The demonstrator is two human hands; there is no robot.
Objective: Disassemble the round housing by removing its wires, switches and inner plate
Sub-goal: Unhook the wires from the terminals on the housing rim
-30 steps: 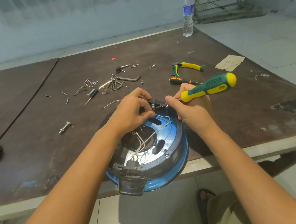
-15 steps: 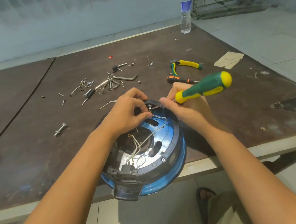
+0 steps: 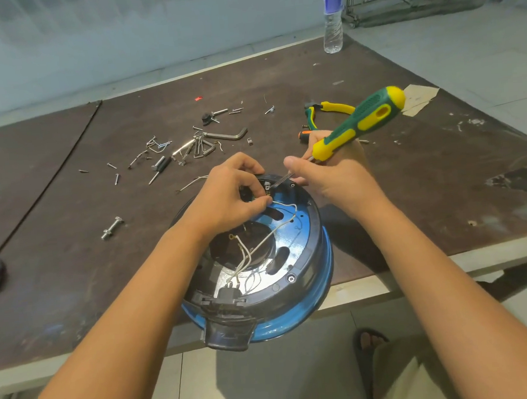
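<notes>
The brown table's [image 3: 73,241] near edge runs under the round blue-and-black housing [image 3: 311,289]. At its far rim the left hand [image 3: 228,198] pinches a white wire [image 3: 288,222] while the right hand [image 3: 331,176] grips the green-and-yellow screwdriver [image 3: 359,122], tip at the small metal terminal [image 3: 267,186]. Best to lever gently, keeping the wire taut.

screwdriver [image 3: 359,122] | handle tipped up steeper | right hand [image 3: 332,179] | raised slightly
</notes>
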